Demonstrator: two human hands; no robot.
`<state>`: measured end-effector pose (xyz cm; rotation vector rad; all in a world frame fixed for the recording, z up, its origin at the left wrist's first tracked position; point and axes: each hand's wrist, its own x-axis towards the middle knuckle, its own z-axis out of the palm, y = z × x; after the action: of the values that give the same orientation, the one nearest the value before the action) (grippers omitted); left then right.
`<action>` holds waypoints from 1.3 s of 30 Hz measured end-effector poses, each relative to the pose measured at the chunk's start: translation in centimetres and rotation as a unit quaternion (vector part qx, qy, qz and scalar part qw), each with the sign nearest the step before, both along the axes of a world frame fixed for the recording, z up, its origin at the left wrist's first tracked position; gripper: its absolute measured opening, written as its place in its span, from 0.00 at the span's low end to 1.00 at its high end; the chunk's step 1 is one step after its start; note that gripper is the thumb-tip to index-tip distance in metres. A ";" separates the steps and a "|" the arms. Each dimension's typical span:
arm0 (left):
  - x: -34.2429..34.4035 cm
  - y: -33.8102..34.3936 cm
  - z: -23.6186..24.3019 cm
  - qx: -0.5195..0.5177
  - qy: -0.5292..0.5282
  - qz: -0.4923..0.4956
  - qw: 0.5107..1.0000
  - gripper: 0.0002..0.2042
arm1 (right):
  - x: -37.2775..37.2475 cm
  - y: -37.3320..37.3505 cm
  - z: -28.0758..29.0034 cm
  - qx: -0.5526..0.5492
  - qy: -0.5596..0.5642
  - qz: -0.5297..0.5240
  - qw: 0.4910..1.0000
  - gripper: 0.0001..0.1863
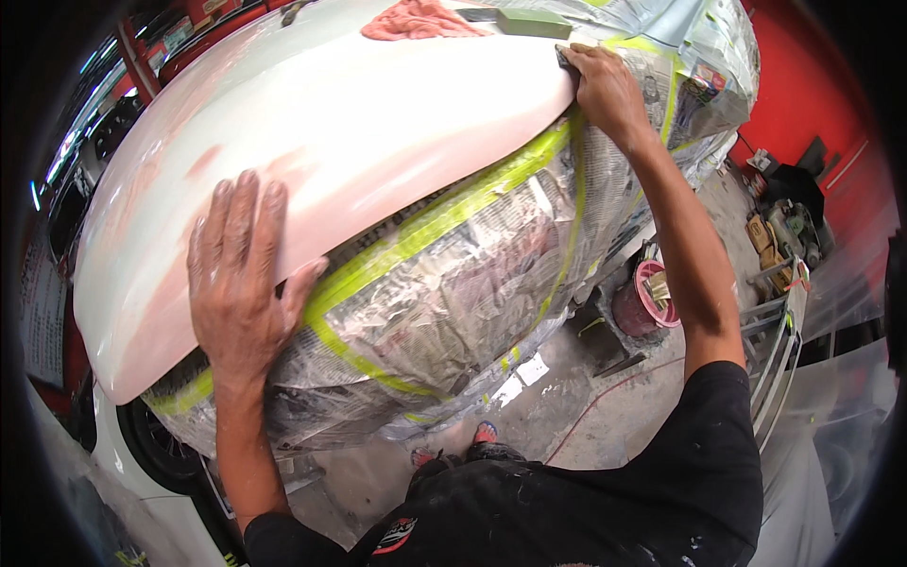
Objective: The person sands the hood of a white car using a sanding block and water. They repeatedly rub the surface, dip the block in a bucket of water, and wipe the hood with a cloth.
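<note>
A car hood (378,123), white with pinkish sanded patches, spreads out in front of me. My left hand (241,274) lies flat on its near left part, fingers stretched out and thumb near the edge. At the hood's far right corner, my right hand (605,90) presses down with bent fingers on a small dark piece (564,59), mostly hidden under the fingertips; its kind is not clear. Newspaper masking (472,274) held with yellow-green tape (435,222) covers the car body below the hood's edge. Beyond my right hand lie a crumpled pink cloth (420,21) and a green block (532,23).
A pink bucket (642,300) stands on the grey floor to the right, near a thin red hose (590,411). Further right are a metal stand (770,331) and a pile of parts (789,231) by a red wall (803,85). A white car (123,454) stands at lower left.
</note>
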<state>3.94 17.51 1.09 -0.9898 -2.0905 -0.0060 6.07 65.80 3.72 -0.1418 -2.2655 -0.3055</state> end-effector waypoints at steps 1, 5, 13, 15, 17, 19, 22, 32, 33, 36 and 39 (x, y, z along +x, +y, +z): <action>0.0 -0.2 0.0 -0.001 -0.003 0.004 1.000 0.37 | 0.8 -3.7 -0.7 -0.041 -0.003 0.022 0.999 0.20; -0.1 -0.6 -0.6 0.004 -0.013 0.011 1.000 0.38 | 3.5 -18.0 -4.1 0.021 0.054 0.246 0.968 0.22; 0.0 0.1 -0.1 0.001 -0.001 0.003 1.000 0.39 | 0.8 -3.9 -1.1 -0.071 0.066 0.045 0.994 0.22; 0.1 0.2 0.2 -0.010 0.007 0.032 0.999 0.41 | 0.7 -4.7 -0.8 -0.084 0.063 0.074 0.992 0.23; -0.3 0.8 -0.4 -0.004 0.012 0.034 0.999 0.44 | 1.7 -6.3 -0.9 -0.100 0.083 0.089 0.987 0.23; -0.7 1.9 -0.8 0.021 -0.006 0.026 0.999 0.47 | 4.2 -9.9 -1.5 -0.164 0.107 0.126 0.973 0.23; -0.8 7.6 0.1 0.118 -0.082 -0.103 0.984 0.50 | 6.6 -11.2 -2.0 -0.244 0.149 0.237 0.928 0.25; -1.4 8.7 6.1 0.031 -0.318 0.032 0.947 0.40 | 9.5 -13.5 -2.4 -0.353 0.122 0.302 0.877 0.20; -1.9 6.2 6.2 0.036 -0.323 0.049 0.944 0.41 | 9.9 -12.7 -2.7 -0.364 0.113 0.290 0.878 0.19; -4.7 -2.0 3.9 0.061 -0.212 0.080 0.972 0.42 | 11.5 -10.6 -3.6 -0.394 0.091 0.259 0.877 0.19; -5.0 -11.4 2.9 0.094 -0.236 0.171 0.952 0.44 | 12.3 -9.1 -3.5 -0.409 0.082 0.258 0.871 0.20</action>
<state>-1.03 6.07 4.03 -0.5339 -2.6182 -0.2849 18.32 56.65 0.25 0.0114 -2.0239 0.9290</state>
